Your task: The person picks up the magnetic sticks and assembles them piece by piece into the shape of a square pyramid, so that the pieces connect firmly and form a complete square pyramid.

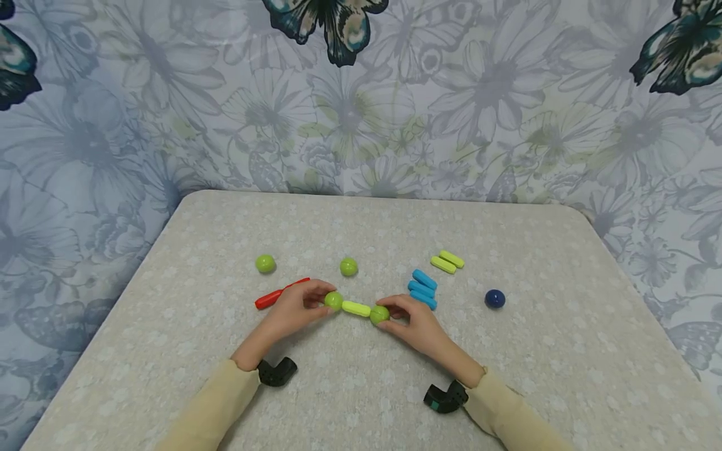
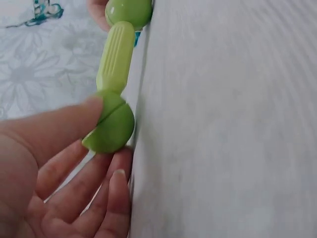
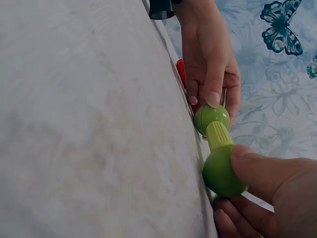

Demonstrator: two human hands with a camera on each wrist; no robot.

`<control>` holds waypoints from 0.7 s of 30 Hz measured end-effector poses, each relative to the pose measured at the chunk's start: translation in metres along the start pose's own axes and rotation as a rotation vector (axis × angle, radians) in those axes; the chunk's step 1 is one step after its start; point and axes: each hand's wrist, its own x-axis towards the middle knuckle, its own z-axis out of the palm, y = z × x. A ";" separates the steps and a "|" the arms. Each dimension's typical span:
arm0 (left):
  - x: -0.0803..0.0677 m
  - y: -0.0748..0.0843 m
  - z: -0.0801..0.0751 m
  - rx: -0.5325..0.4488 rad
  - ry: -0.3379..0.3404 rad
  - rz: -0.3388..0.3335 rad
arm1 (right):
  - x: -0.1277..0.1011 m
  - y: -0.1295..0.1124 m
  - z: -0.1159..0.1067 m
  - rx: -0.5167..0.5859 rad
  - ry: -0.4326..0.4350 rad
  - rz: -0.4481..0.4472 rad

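Flowered wall (image 1: 350, 125) fills the upper frame, pale counter (image 1: 344, 394) below. Centre: your left hand (image 1: 296, 308) grasps a green ball (image 1: 333, 300) between thumb and fingers, parted only by the ball; your right hand (image 1: 417, 322) pinches a second green ball (image 1: 380, 315) likewise. Yellow-green stick (image 1: 356, 308) spans between, touching both.

The pale table (image 1: 350, 401) bears loose green balls (image 1: 348, 267), coloured rods (image 1: 422, 289) and a navy ball (image 1: 495, 299).

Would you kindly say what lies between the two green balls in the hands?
The head view shows a ribbed yellow-green rod joining the left green ball to the right green ball.
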 end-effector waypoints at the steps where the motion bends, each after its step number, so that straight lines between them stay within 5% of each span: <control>1: 0.002 0.000 0.002 -0.013 0.009 -0.015 | -0.002 0.000 -0.001 0.001 -0.002 -0.001; 9: 0.024 0.000 0.020 -0.131 0.028 -0.041 | -0.016 -0.007 -0.001 0.020 -0.063 0.007; 17: 0.043 0.006 0.042 -0.196 -0.063 0.029 | -0.025 -0.018 0.007 -0.015 -0.096 -0.051; 21: 0.041 0.024 0.041 -0.223 -0.104 0.028 | -0.026 -0.019 0.010 -0.042 -0.113 -0.085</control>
